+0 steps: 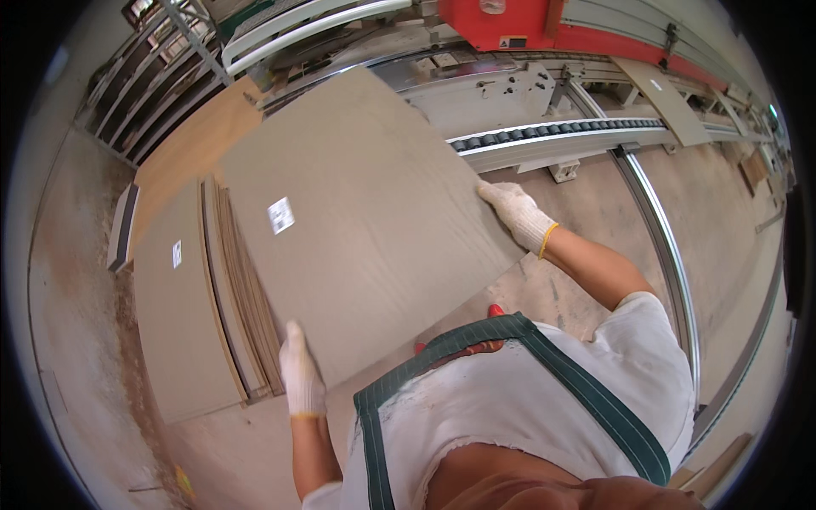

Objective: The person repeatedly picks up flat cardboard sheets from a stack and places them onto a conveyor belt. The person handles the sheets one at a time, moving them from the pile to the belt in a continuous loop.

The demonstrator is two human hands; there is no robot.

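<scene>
A large brown wood-grain panel (376, 210) is held up in front of me, tilted in the view. Near its left edge it bears a white printed label (280, 215). My left hand (301, 370), in a white knitted glove, grips the panel's left edge near its front corner. On the opposite edge, my right hand (513, 210) in a matching glove has its fingers curled around the board, partly hidden beneath it. To the left lies a stack of similar panels (178, 312), whose top board also carries a label. Part of the stack is behind the held panel.
A roller conveyor (554, 132) runs along a machine with a red housing (510, 25); another panel (663, 99) lies across it farther right. A metal rail (656, 210) crosses the floor at right. Shelving (153, 83) and an orange-brown board (191, 140) stand behind the stack.
</scene>
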